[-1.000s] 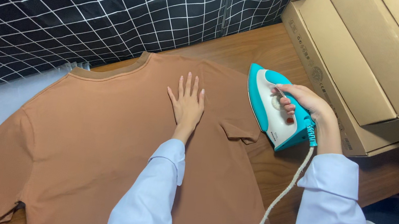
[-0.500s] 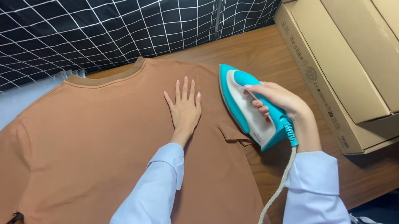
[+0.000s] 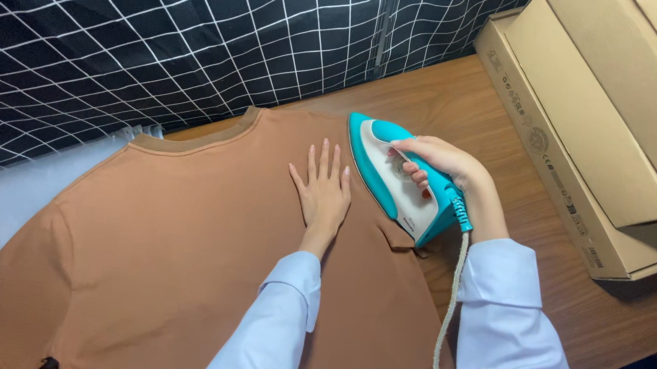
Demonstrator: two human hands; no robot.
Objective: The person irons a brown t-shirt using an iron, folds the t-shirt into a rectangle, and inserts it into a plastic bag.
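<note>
Teal iron [image 3: 399,178] in right hand [image 3: 443,161]

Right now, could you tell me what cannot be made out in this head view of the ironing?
- Soleplate of the iron: faces down, hidden by its own body.
- Right hand palm: wrapped round the handle.
- Brown T-shirt hem: cut off by the bottom edge.
- Cord plug end: runs off the bottom edge.
- Shirt under the left hand: covered.

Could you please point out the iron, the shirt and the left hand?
iron [image 3: 387,175]: head view, white top.
shirt [image 3: 169,240]: head view, middle of its back.
left hand [image 3: 325,194]: head view, back of hand.
</note>
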